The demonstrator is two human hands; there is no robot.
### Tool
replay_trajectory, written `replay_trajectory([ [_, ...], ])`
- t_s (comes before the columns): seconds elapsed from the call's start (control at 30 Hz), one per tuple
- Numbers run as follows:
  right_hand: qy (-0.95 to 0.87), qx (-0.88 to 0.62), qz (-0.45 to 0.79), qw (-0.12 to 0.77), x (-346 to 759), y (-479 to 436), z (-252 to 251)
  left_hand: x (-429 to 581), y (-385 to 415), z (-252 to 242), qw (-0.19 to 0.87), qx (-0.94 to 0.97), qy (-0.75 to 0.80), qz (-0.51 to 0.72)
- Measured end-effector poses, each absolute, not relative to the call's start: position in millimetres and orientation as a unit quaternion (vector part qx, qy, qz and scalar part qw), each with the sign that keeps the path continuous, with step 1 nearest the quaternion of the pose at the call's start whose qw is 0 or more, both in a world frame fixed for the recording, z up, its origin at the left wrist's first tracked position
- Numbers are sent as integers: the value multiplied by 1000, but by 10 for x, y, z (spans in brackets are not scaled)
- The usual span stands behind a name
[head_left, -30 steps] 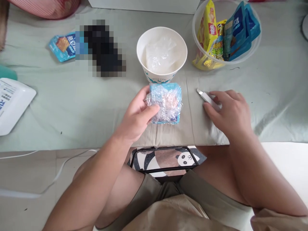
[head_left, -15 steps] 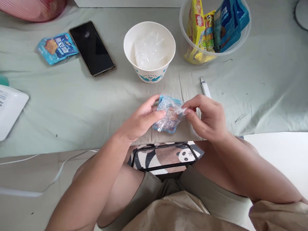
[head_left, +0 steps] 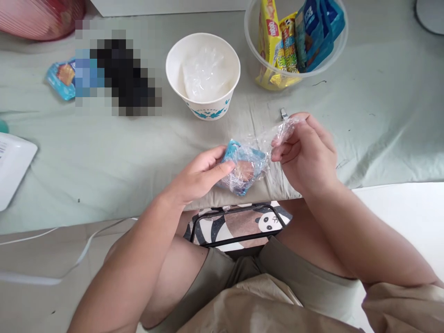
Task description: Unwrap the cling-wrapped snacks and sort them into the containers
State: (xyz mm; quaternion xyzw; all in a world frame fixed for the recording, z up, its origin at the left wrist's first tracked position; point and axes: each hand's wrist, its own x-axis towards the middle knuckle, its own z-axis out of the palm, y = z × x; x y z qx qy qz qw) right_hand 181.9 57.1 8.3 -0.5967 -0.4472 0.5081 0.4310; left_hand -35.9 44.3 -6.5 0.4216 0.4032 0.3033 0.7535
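My left hand (head_left: 199, 178) pinches a small blue snack packet (head_left: 243, 170) wrapped in clear cling film, just above the near edge of the cloth-covered table (head_left: 104, 157). My right hand (head_left: 305, 155) is closed on a loose end of the cling film (head_left: 280, 134) and holds it stretched up and to the right of the packet. Behind the right hand, the tip of a small white cutter (head_left: 284, 113) peeks out on the cloth.
A white paper bowl (head_left: 203, 76) holds crumpled clear film. A clear plastic tub (head_left: 294, 41) of snack packets stands at the back right. A loose blue packet (head_left: 60, 78) lies at the back left beside a blurred dark patch. A white device (head_left: 12, 166) sits at the left edge.
My right hand left the white cutter, came to the packet, gripped the cling film and pulled it up and right. The left hand kept hold of the packet, lowering it slightly.
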Motion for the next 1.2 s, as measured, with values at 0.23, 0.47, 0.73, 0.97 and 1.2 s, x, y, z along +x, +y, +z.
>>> replay_trajectory([
  [0.23,-614,-547,358,442,1913,536,-59,-347,462,-82,750,387,424,329],
  [0.47,-808,-417,162,383,1837,443,-14,-350,454,-61,761,378,415,325],
  [0.73,-472,-581,431,504,1842,562,18,-373,435,-62,776,378,413,291],
  [0.97,-636,-526,249,506,1845,496,-76,-334,456,-65,755,326,452,347],
  [1.2,-855,-427,61,287,1631,246,-89,-322,462,-35,760,301,454,355],
])
